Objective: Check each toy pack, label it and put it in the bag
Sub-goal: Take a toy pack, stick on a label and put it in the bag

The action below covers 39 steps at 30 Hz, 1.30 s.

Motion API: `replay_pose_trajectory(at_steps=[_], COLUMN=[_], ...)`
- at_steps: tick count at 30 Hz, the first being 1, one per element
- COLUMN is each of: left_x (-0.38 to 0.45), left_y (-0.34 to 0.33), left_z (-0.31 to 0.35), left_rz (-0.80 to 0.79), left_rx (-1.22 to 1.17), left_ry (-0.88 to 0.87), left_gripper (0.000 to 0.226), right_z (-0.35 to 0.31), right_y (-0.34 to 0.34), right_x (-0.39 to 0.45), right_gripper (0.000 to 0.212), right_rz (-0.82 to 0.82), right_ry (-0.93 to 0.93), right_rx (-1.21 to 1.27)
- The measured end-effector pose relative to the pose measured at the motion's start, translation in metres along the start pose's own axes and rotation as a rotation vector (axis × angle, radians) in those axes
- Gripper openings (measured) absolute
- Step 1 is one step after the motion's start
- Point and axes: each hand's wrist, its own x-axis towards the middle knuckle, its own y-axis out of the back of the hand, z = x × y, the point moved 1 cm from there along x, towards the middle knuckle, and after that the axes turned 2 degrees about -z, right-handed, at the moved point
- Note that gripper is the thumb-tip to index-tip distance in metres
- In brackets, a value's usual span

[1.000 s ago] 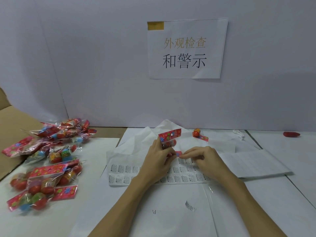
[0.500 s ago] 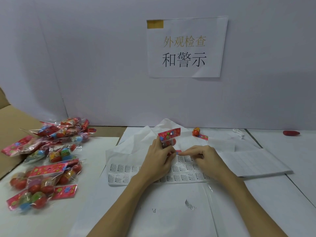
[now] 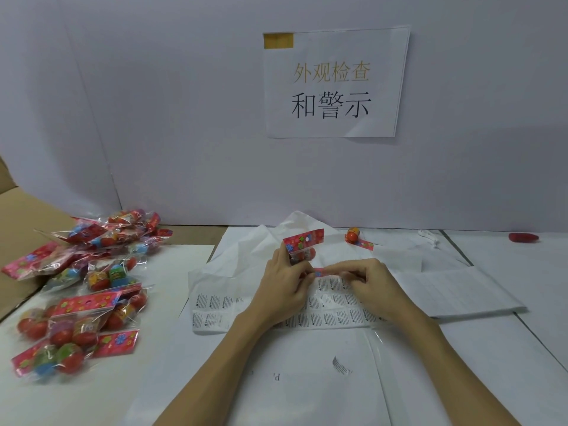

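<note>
Two hands [image 3: 332,281] at centre: left pinching toy pack [image 3: 302,245] upright for labelling; right fingers curled over label sheet [image 3: 276,312], apparently peeling. Unchecked pile [image 3: 80,290] at 9 o'clock.

The toy pack [image 3: 302,245] in the left hand [image 3: 284,282] has a red header strip with blue, green and white flowers over clear film. The packs heaped at the desk's left edge [image 3: 83,287] carry the same red flowered strips, with red, blue, green and yellow balls inside. The label sheet [image 3: 215,305] is white with black print. The wall sign [image 3: 333,83] is white, with gold and black characters and a tan tape piece
</note>
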Motion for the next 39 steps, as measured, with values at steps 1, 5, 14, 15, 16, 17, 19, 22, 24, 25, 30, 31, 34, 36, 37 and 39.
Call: replay_pose_trajectory(at_steps=[1, 5, 14, 15, 16, 17, 19, 22, 24, 25, 30, 31, 34, 36, 37, 39], left_x=[0.000, 0.000, 0.001, 0.001, 0.001, 0.001, 0.001, 0.000, 0.000, 0.000, 0.000, -0.001, 0.000, 0.001, 0.001, 0.001], left_y=[0.000, 0.000, 0.002, 0.003, 0.003, 0.004, 0.004, 0.005, 0.006, 0.007, 0.011, 0.011, 0.008, 0.006, 0.005, 0.005], left_z=[0.000, 0.000, 0.002, 0.002, 0.002, 0.002, 0.003, 0.004, 0.005, 0.005, 0.007, 0.006, 0.004, 0.003, 0.003, 0.002], left_rz=[-0.002, -0.009, -0.013, -0.015, -0.016, -0.016, -0.020, -0.013, -0.002, -0.001, -0.003, -0.004, -0.028, -0.042, -0.042, -0.037], left_rx=[-0.001, -0.008, -0.046, -0.049, -0.051, -0.055, -0.063, -0.103, -0.173, -0.206, -0.275, -0.273, -0.217, -0.177, -0.166, -0.160], left_ry=[0.005, 0.010, 0.049, 0.054, 0.057, 0.060, 0.060, 0.048, 0.051, 0.056, 0.008, -0.003, -0.006, -0.001, -0.001, -0.003], left_gripper=[0.011, 0.010, 0.013, 0.013, 0.014, 0.014, 0.015, 0.013, 0.012, 0.011, 0.005, 0.005, 0.010, 0.013, 0.015, 0.016], right_z=[0.000, 0.002, 0.002, 0.000, -0.003, -0.005, -0.007, -0.006, -0.006, -0.006, -0.005, -0.005, -0.005, -0.005, -0.005, -0.005], right_y=[0.000, -0.001, -0.001, -0.003, -0.005, -0.007, -0.012, -0.015, -0.015, -0.014, -0.014, -0.015, -0.015, -0.014, -0.013, -0.012], right_x=[0.000, 0.001, 0.002, 0.001, 0.000, 0.000, -0.001, 0.000, 0.001, 0.002, 0.002, 0.003, 0.003, 0.002, 0.001, 0.001], right_gripper=[0.062, 0.068, 0.060, 0.051, 0.040, 0.030, 0.023, 0.018, 0.015, 0.015, 0.016, 0.015, 0.012, 0.014, 0.016, 0.018], right_rz=[-0.010, -0.046, -0.005, 0.009, 0.018, 0.020, 0.022, 0.061, 0.078, 0.083, 0.092, 0.092, 0.087, 0.062, 0.048, 0.039], right_ry=[0.008, -0.006, -0.018, 0.001, 0.014, 0.023, 0.037, 0.040, 0.035, 0.032, 0.018, 0.013, 0.015, 0.032, 0.040, 0.045], right_rx=[0.000, -0.017, 0.020, 0.045, 0.078, 0.105, 0.109, 0.084, 0.088, 0.087, 0.086, 0.080, 0.065, 0.076, 0.084, 0.095])
